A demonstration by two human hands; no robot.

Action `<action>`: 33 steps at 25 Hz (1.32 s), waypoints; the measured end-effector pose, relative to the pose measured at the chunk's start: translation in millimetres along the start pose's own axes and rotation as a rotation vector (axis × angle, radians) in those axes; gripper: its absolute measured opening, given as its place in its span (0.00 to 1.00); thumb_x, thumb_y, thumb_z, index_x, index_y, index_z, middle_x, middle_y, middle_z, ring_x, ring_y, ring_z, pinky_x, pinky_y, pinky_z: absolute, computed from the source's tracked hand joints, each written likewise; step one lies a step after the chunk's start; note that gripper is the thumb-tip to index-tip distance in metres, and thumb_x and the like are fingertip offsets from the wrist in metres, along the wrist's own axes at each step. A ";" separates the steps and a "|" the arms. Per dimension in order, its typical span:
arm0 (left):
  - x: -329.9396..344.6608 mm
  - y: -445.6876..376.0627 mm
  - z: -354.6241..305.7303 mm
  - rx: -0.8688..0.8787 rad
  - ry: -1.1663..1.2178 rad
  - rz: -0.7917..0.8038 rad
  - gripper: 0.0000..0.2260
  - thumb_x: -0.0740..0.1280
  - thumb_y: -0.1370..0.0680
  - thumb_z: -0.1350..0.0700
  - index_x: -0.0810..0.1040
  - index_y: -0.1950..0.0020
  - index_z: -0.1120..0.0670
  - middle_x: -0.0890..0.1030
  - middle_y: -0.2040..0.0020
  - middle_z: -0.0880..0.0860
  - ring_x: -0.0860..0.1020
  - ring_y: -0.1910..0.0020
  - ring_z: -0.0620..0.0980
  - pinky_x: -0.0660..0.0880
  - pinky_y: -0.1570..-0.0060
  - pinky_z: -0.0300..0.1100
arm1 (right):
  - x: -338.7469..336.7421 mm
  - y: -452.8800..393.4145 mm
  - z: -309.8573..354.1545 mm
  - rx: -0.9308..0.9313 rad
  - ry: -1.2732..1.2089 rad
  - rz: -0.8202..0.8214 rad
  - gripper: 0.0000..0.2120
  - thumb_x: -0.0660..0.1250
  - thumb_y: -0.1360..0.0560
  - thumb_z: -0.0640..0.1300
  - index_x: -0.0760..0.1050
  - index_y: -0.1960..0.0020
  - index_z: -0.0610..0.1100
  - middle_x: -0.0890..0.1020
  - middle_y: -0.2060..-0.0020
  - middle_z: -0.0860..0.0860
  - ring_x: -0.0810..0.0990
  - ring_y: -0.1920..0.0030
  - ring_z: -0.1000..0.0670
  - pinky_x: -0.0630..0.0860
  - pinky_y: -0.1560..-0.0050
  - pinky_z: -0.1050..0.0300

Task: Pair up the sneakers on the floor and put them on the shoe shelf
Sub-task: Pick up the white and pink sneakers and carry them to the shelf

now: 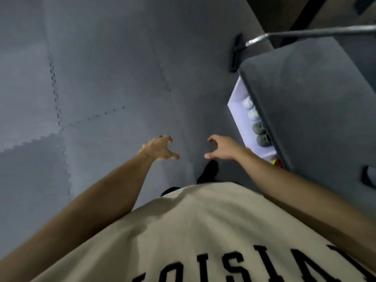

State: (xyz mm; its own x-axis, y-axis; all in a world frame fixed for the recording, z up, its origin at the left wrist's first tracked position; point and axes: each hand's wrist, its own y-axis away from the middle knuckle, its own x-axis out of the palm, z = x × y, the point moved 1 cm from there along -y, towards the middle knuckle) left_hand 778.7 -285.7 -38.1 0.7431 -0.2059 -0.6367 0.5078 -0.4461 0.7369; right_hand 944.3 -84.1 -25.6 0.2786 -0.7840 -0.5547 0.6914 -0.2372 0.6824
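Both bare arms reached forward and down over the grey interlocking foam floor mat (pixel 105 78). The left hand (pixel 159 148) hung with fingers loosely curled and spread, holding nothing; a dark ring showed on one finger. The right hand (pixel 220 148) mirrored it, thumb and fingers apart in a loose claw, also holding nothing. The two hands were near each other but apart, with bare mat between them. To the right stood the shoe shelf with a dark grey padded top (pixel 317 102) and a white inner ledge. On that ledge a pair of white sneakers (pixel 250 108) sat side by side, and just beside them a pair of dark green-grey sneakers (pixel 262 134), only their toes showing from under the top. A small yellow and red thing (pixel 277 162) peeked out lower down, too hidden to identify. Below the hands lay a black-clad foot (pixel 209 169) on the mat, and a beige shirt with black lettering (pixel 203 231) filled the bottom. A black floor tool with a metal handle (pixel 236 51) rested beyond the shelf.
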 end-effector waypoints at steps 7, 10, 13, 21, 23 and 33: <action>-99.3 -93.7 -45.7 -0.053 0.102 -0.062 0.36 0.75 0.37 0.35 0.69 0.33 0.46 0.73 0.35 0.54 0.73 0.37 0.57 0.71 0.37 0.55 | -134.0 -117.8 28.4 -0.071 0.113 0.054 0.36 0.74 0.35 0.60 0.65 0.31 0.53 0.72 0.32 0.49 0.73 0.35 0.45 0.72 0.37 0.45; -155.7 -154.9 -59.5 -0.053 0.129 -0.065 0.36 0.75 0.36 0.36 0.68 0.32 0.46 0.73 0.34 0.54 0.73 0.36 0.57 0.70 0.37 0.56 | -182.1 -178.0 37.7 -0.067 0.109 0.064 0.35 0.73 0.34 0.60 0.65 0.32 0.53 0.72 0.32 0.49 0.73 0.35 0.45 0.71 0.37 0.45; -222.2 -223.1 -76.0 -0.030 0.102 -0.051 0.36 0.75 0.34 0.37 0.68 0.31 0.47 0.72 0.33 0.54 0.72 0.36 0.58 0.69 0.37 0.58 | -239.6 -247.1 51.8 -0.049 0.109 0.059 0.35 0.73 0.35 0.60 0.66 0.32 0.52 0.73 0.33 0.48 0.74 0.36 0.46 0.72 0.37 0.46; -430.1 -380.1 -126.8 0.079 0.018 -0.042 0.35 0.74 0.33 0.38 0.68 0.30 0.46 0.71 0.32 0.53 0.72 0.35 0.56 0.68 0.35 0.57 | -408.1 -394.2 103.8 0.072 0.037 -0.025 0.33 0.73 0.36 0.63 0.69 0.34 0.56 0.76 0.35 0.49 0.75 0.37 0.45 0.72 0.37 0.47; -465.4 -412.9 -142.2 0.121 0.003 -0.036 0.35 0.74 0.33 0.38 0.67 0.30 0.46 0.71 0.32 0.53 0.72 0.35 0.56 0.69 0.35 0.56 | -439.8 -423.7 108.7 0.092 0.003 -0.034 0.34 0.73 0.36 0.63 0.69 0.34 0.56 0.76 0.35 0.49 0.76 0.37 0.45 0.72 0.37 0.48; -663.6 -617.8 -237.8 0.104 -0.064 -0.014 0.36 0.74 0.34 0.38 0.67 0.30 0.47 0.71 0.32 0.54 0.73 0.36 0.57 0.68 0.35 0.58 | -661.5 -622.2 112.0 0.157 0.020 -0.032 0.36 0.75 0.36 0.60 0.68 0.32 0.52 0.76 0.36 0.47 0.76 0.37 0.44 0.72 0.37 0.50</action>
State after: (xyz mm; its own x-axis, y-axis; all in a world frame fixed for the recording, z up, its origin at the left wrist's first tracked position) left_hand 75.5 333.7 -16.9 0.7054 -0.2522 -0.6625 0.4675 -0.5370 0.7022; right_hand 255.2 517.8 -30.0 0.2724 -0.7635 -0.5856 0.5882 -0.3496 0.7293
